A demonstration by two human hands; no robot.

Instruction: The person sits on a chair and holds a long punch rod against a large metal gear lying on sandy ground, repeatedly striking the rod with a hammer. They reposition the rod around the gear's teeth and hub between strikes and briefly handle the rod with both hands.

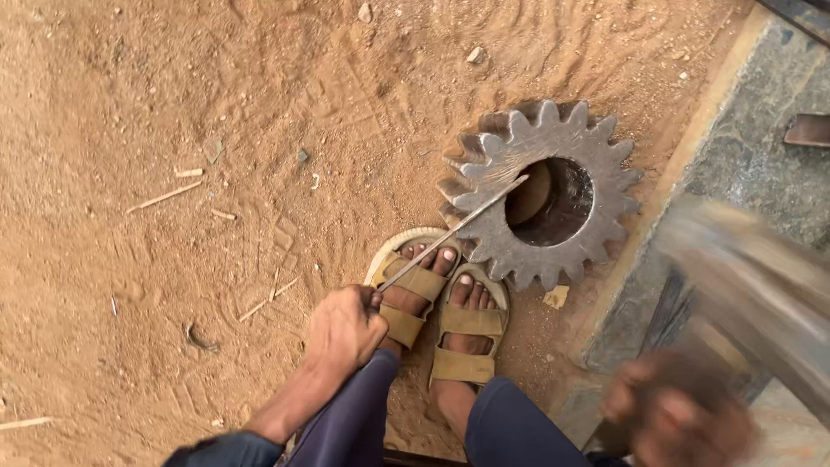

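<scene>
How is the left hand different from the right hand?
The left hand looks sharp and holds a thin metal rod that slants up to the big gear. The right hand is blurred and grips a thick, blurred handle, away from the gear. Both are bare and closed.

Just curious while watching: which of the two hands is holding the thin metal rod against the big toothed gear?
The left hand grips the thin metal rod; the blurred right hand holds another tool.

Grey gear (540, 207); tan sandals (467, 324); trousers (363, 415) seemingly navy.
</scene>
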